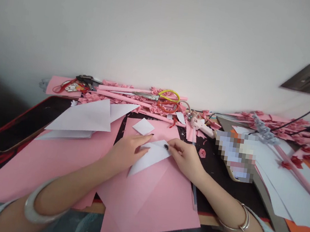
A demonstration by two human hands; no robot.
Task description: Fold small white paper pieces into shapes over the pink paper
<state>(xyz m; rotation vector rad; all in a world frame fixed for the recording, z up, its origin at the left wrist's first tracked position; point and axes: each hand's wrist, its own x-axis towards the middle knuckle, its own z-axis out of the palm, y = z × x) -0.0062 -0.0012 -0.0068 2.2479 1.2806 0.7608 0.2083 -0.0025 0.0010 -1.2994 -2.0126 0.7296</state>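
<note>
A folded piece of white paper (149, 157) lies on pink sheets in front of me. My right hand (186, 159) pinches its right corner between thumb and fingers. At its left edge rests my left hand (128, 150), thumb and index finger apart, fingertips touching the paper. Just beyond the left fingertips sits a small white folded square (143, 126). Beneath both hands are large pink sheets of paper (156, 208), overhanging the table's front edge.
White sheets (82, 117) lie at left on pink paper, beside a dark phone (29, 123). Behind are scissors (152, 96), pink paper flowers (111, 96) and a glue gun (202, 126). A second phone (235, 158) and more white sheets (284, 180) are at right.
</note>
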